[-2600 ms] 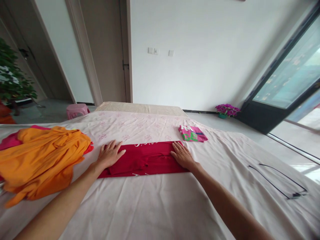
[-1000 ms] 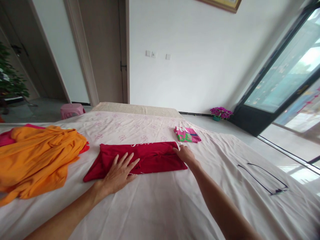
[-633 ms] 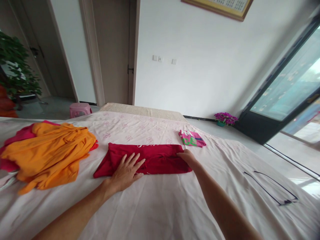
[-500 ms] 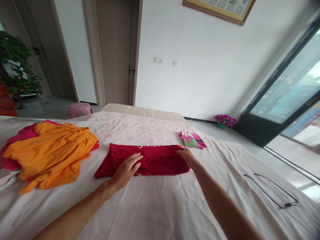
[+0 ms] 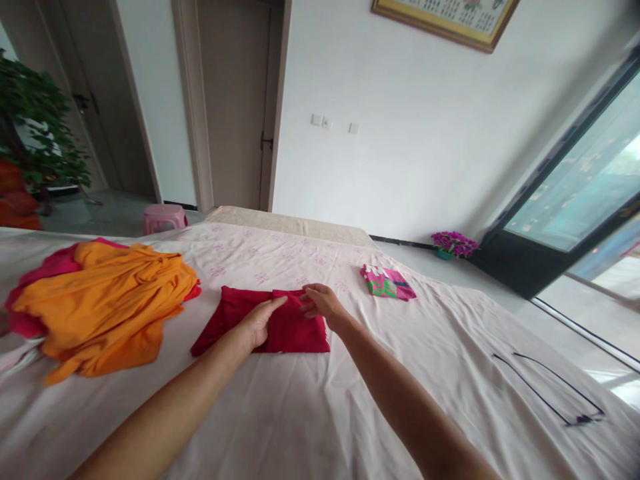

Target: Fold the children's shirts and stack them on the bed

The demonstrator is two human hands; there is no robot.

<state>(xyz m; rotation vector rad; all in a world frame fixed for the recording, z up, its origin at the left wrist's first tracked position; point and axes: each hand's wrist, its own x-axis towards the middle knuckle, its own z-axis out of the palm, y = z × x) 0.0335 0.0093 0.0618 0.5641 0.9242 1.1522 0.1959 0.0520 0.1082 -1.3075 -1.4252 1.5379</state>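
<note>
A dark red garment (image 5: 300,335) with a bit of white print at its right edge lies folded on the bed, its right part doubled over toward the left. My left hand (image 5: 259,324) rests on the middle of it by the edge of the folded-over layer, thumb stretched out and the other fingers partly hidden. Over the far right part of the cloth is my right hand (image 5: 323,303), open, with its fingers slightly curved and apart. Neither hand visibly grips the fabric.
An orange and pink heap of clothes (image 5: 110,300) lies on the left of the bed (image 5: 280,413). Beyond my right hand sits a folded pink garment (image 5: 389,283) with green and white print. Dark-framed glasses (image 5: 560,390) lie at the right. A pink stool (image 5: 164,219) stands behind.
My right hand has moved left, and the right part of the red garment is now folded over toward the left. My left hand has shifted slightly and turned its thumb upward.
</note>
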